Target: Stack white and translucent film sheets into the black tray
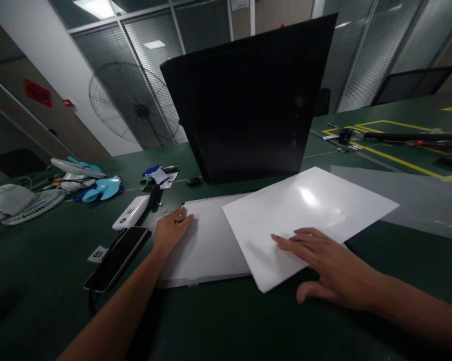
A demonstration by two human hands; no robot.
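Observation:
A flat white panel, perhaps a backlight part, lies on the green table with a thin rim along its near edge. My left hand rests at its left edge, thumb and fingers slightly apart, fingertips touching near the far left corner. A glossy white sheet lies askew over the panel's right part and reflects a ceiling light. My right hand lies on the sheet's near side, fingers stretched out and thumb spread away. The sheet hides the panel's right end.
Behind the panel stands a large black screen. To the left lie a phone, a white handheld device, a black mouse and fan parts. A translucent sheet lies at right, near yellow tape and cables.

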